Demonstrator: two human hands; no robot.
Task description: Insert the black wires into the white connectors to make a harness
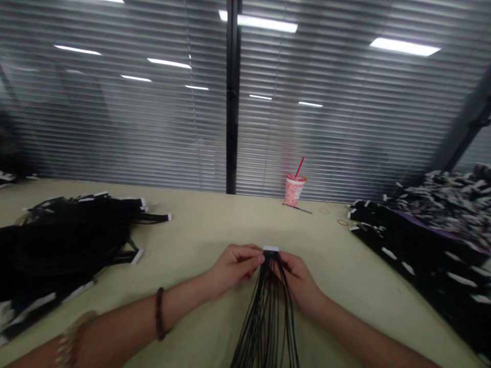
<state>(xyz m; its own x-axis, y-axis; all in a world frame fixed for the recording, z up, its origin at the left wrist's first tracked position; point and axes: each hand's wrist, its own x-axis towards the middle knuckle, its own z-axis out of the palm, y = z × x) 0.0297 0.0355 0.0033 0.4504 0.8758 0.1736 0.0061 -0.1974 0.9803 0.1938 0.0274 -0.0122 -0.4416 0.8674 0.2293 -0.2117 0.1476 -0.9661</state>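
Note:
Between my two hands is a wire harness point(268, 301), a bundle of thin black wires ending in a white connector point(270, 249). My left hand point(236, 266) pinches the connector end from the left, thumb and fingertips at the base where the wires enter. On the other side my right hand point(301, 281) grips the same end, its fingers partly hidden behind the wires. The connector points away from me, and the loose wires fan out toward me past the bottom of the view. Dark bead bracelets circle my left wrist.
A pile of black harnesses point(76, 240) with white connectors lies on the table point(215, 220) at left. More harnesses point(418, 245) are heaped at right. Near the window blinds point(153, 128) stand a pink cup point(294, 190) with a red straw, a thin dark stick point(297, 208) and rubber bands point(342, 223).

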